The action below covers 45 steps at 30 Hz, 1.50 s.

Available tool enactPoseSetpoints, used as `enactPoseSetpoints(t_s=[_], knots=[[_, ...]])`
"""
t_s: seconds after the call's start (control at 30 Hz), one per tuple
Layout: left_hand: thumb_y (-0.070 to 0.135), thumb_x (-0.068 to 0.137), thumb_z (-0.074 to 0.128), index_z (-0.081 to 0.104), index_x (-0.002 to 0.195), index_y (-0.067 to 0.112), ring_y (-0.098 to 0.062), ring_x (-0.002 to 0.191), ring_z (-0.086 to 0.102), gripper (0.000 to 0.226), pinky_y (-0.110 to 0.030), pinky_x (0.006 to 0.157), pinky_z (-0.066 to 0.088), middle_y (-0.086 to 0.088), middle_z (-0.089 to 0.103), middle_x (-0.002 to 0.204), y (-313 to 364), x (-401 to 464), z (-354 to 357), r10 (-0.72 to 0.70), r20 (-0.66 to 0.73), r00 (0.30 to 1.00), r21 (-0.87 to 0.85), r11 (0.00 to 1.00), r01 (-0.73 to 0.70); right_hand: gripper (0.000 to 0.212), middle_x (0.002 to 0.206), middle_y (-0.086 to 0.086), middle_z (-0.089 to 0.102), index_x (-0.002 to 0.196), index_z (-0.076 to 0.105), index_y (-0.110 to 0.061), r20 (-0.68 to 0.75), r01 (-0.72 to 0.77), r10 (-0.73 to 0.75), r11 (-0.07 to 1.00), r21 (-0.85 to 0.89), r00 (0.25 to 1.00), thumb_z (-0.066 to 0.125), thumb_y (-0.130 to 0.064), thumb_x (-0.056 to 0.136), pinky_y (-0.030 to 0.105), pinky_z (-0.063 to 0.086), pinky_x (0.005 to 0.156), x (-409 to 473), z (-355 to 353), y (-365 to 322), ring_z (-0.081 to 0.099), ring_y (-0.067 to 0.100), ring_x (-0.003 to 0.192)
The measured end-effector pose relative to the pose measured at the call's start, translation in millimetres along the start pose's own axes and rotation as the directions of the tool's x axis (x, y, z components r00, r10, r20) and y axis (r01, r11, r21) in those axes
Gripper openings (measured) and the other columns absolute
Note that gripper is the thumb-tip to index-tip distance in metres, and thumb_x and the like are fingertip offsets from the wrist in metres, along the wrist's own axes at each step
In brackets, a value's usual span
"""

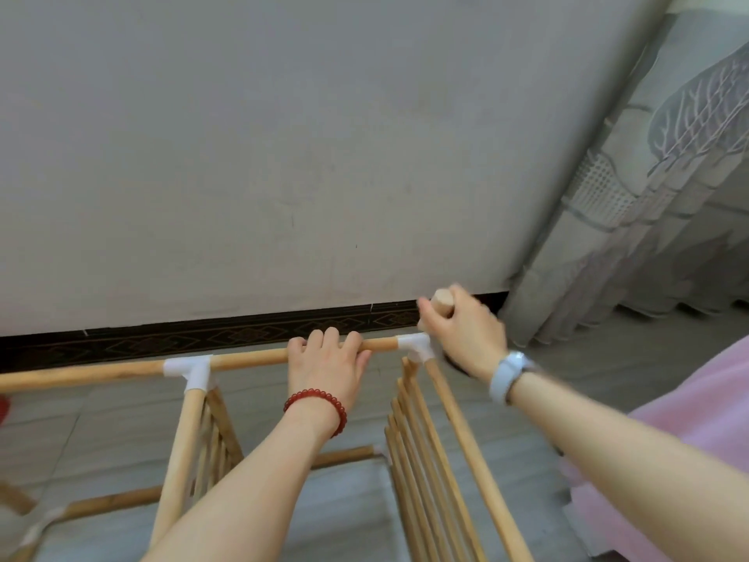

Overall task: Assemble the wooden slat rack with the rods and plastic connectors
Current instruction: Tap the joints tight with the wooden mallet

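Observation:
A partly built wooden rack stands on the tiled floor. Its top rod (pixel 251 361) runs left to right through a white T connector (pixel 190 371) to a white corner connector (pixel 417 346). My left hand (pixel 326 365), with a red bead bracelet, grips the top rod between the two connectors. My right hand (pixel 458 322), with a watch on the wrist, grips a short wooden rod (pixel 441 300) just above the corner connector; it is blurred. A slat panel (pixel 421 452) slopes down under the corner connector, and another (pixel 215 432) hangs under the T connector.
A grey wall with a dark patterned skirting (pixel 202 338) stands close behind the rack. A patterned curtain (pixel 632 204) hangs at the right. Pink fabric (pixel 697 419) lies at the right edge. Lower rods (pixel 344 456) and another connector (pixel 38 529) sit near the floor.

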<state>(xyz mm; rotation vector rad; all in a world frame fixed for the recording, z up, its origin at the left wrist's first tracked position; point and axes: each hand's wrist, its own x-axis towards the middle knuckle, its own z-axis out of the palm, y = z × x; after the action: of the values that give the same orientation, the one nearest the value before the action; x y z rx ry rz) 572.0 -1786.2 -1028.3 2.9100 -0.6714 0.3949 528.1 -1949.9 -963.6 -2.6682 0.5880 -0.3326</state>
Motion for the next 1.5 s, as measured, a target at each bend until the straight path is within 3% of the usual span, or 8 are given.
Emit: enactPoseSetpoints(t_s=[0.2, 0.3, 0.5, 0.67, 0.93, 1.1, 1.33, 1.5], knots=[[0.044, 0.100, 0.021, 0.043, 0.123, 0.028, -0.021, 0.108, 0.044, 0.035, -0.037, 0.093, 0.027, 0.003, 0.050, 0.114, -2.0, -0.7, -4.6, 0.012, 0.086, 0.996, 0.001, 1.000, -0.012, 0.035, 0.064, -0.009, 0.051, 0.071, 0.044, -0.019, -0.469, 0.251, 0.006, 0.839, 0.483, 0.883, 0.053, -0.049, 0.088, 0.036, 0.044, 0.071, 16.0, -43.6, -15.9, 0.052, 0.017, 0.070], [0.044, 0.099, 0.023, 0.039, 0.128, 0.029, -0.020, 0.113, 0.042, 0.037, -0.038, 0.095, 0.026, 0.002, 0.048, 0.119, -3.1, 0.0, -6.7, 0.025, 0.154, 0.988, 0.007, 1.000, -0.026, 0.037, 0.077, -0.001, 0.060, 0.078, 0.045, -0.018, -0.008, -0.036, 0.037, 0.989, 0.147, 0.999, 0.048, -0.054, 0.087, 0.034, 0.042, 0.070, -13.6, 8.6, -2.5, 0.058, 0.027, 0.082], [0.048, 0.095, 0.031, 0.018, 0.147, 0.025, -0.024, 0.133, 0.028, 0.058, -0.043, 0.110, 0.015, -0.004, 0.035, 0.142, -7.3, 5.0, -21.4, 0.063, 0.371, 0.927, -0.071, 0.997, -0.039, 0.031, 0.071, 0.003, 0.058, 0.076, 0.052, -0.013, 0.021, -0.120, 0.135, 0.786, 0.606, 0.991, 0.058, -0.041, 0.088, 0.030, 0.047, 0.062, -6.4, -22.8, 17.9, 0.053, 0.018, 0.062], [0.042, 0.095, 0.040, 0.001, 0.151, 0.021, -0.025, 0.145, -0.012, 0.070, -0.045, 0.115, -0.007, -0.003, -0.006, 0.158, -5.2, -24.5, -38.5, 0.109, 0.420, 0.901, -0.148, 0.988, -0.050, 0.036, 0.061, 0.006, 0.055, 0.093, 0.056, -0.007, 0.260, -0.414, 0.322, 0.706, 0.575, 0.910, 0.049, -0.042, 0.094, 0.019, 0.038, 0.043, -61.8, -15.7, 44.3, 0.047, 0.012, 0.047], [0.037, 0.097, 0.043, 0.044, 0.135, 0.015, -0.021, 0.118, 0.051, 0.044, -0.028, 0.099, 0.040, -0.006, 0.052, 0.129, 65.0, -133.7, -90.8, 0.310, 0.574, 0.758, -0.601, 0.788, 0.133, 0.042, 0.065, 0.010, 0.058, 0.098, 0.061, 0.000, 0.335, -0.479, 0.342, 0.641, 0.600, 0.878, 0.043, -0.037, 0.098, 0.021, 0.041, 0.042, -147.7, -35.6, 81.9, 0.051, 0.015, 0.045], [0.054, 0.087, 0.052, -0.006, 0.147, 0.040, -0.024, 0.113, 0.053, 0.085, -0.034, 0.094, 0.045, -0.008, 0.047, 0.132, 119.6, -198.9, -103.6, 0.446, 0.648, 0.618, -0.602, 0.796, 0.057, 0.039, 0.063, 0.011, 0.056, 0.093, 0.062, 0.003, 0.350, -0.520, 0.387, 0.566, 0.640, 0.853, 0.044, -0.031, 0.098, 0.020, 0.038, 0.041, -203.5, -39.7, 106.4, 0.050, 0.014, 0.041], [0.039, 0.094, 0.048, 0.038, 0.126, 0.029, -0.030, 0.106, 0.056, 0.035, -0.035, 0.080, 0.044, -0.007, 0.061, 0.115, 139.1, -216.9, -118.6, 0.385, 0.502, 0.775, -0.466, 0.875, -0.133, 0.035, 0.058, 0.010, 0.054, 0.091, 0.056, 0.001, 0.403, -0.565, 0.412, 0.431, 0.704, 0.817, 0.042, -0.029, 0.099, 0.019, 0.034, 0.039, -252.3, -48.6, 110.3, 0.047, 0.015, 0.039], [0.040, 0.094, 0.046, 0.043, 0.122, 0.034, -0.028, 0.105, 0.057, 0.029, -0.034, 0.084, 0.044, -0.001, 0.062, 0.116, 114.0, -184.2, -170.2, 0.298, 0.292, 0.909, -0.473, 0.871, -0.133, 0.033, 0.070, 0.011, 0.060, 0.109, 0.049, -0.001, 0.255, -0.395, 0.318, 0.537, 0.746, 0.913, 0.043, -0.032, 0.098, 0.021, 0.042, 0.041, -235.4, -82.2, 81.4, 0.054, 0.012, 0.045]])
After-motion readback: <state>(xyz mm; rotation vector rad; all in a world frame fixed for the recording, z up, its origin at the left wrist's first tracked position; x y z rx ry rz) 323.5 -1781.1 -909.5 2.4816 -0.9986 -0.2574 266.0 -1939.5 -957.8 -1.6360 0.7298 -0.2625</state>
